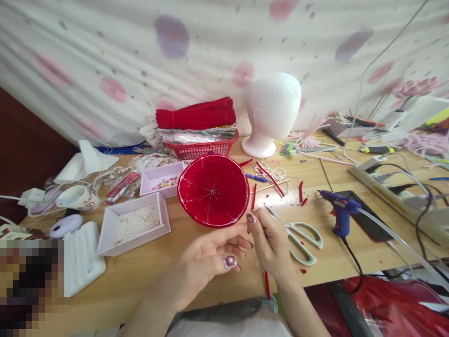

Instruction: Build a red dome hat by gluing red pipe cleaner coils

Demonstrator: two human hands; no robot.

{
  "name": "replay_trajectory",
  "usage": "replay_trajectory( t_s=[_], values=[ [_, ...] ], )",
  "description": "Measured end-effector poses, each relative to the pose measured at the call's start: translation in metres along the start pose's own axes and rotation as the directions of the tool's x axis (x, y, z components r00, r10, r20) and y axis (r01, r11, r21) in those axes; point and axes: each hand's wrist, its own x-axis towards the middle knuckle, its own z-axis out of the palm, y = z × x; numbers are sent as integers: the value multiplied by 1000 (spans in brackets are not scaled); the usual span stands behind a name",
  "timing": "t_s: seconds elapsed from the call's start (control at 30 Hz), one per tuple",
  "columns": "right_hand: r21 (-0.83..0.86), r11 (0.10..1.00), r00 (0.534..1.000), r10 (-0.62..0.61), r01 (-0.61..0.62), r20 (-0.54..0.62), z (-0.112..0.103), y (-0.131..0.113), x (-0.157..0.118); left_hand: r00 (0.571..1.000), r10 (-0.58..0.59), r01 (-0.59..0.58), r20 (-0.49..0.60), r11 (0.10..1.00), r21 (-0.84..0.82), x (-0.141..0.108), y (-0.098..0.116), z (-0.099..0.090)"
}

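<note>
The left hand [206, 256] is positioned palm inward with its grip wide, thumb clear of the fingers, index fingertip meeting the right hand [269, 239]. The right grip is narrow, thumb against curled fingers; contents, if any, cannot be determined. A red strip [267, 284] shows below the right hand. The red bowl [213, 189] sits on the tabletop [131, 271] just beyond both hands. Scissors [292, 226] lie beside the right hand; a blue glue gun [339, 208] lies farther right.

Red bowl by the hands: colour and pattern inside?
The bowl is deep red inside, with thin whitish lines radiating from the centre; head view.
</note>
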Motion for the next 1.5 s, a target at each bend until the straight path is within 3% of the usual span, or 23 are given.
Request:
replay_trajectory(
  t_s=[0.1,0.17,0.23,0.3,0.4,0.47,0.6,0.73,0.83,0.97,1.13,1.27,1.43,1.5],
  values=[
    [66,996,991,62,-55,-118,-1,4,2,998,35,-27,-60,992,124,-7,5,0],
    [278,950,965,193,-139,-176,-4,7,6,990,48,-19,-136,978,209,-12,12,-1],
    [572,785,907,390,-238,-157,-7,10,12,982,65,-11,-178,958,286,-15,17,0],
    [733,614,850,518,-293,-94,-8,13,16,979,92,-20,-182,932,362,-16,19,1],
    [781,541,819,570,-312,-67,-9,15,17,975,131,-28,-178,871,490,-10,16,8],
    [813,491,818,575,-314,-30,-9,15,15,969,181,-37,-167,779,626,-5,14,15],
    [890,350,848,524,-293,73,-11,10,8,941,329,-112,-72,508,854,8,10,28],
    [917,281,870,477,-284,124,-14,5,-1,852,524,-204,1,329,922,22,3,35],
    [916,279,877,460,-289,137,-16,0,-7,750,657,-243,76,166,956,35,-4,38],
    [909,275,883,437,-313,171,-18,-8,-12,606,771,-185,198,-105,977,53,-13,41],
    [900,238,873,422,-366,243,-28,-8,-19,531,787,-155,313,-273,949,65,-17,41],
    [888,181,858,396,-423,328,-37,1,-26,466,793,-249,391,-307,919,68,-21,42],
    [907,63,854,368,-417,368,-42,10,-32,467,844,-337,264,-106,935,68,-33,55],
    [919,39,859,372,-393,352,-42,12,-34,465,851,-355,245,-75,932,69,-40,61]
  ],
)
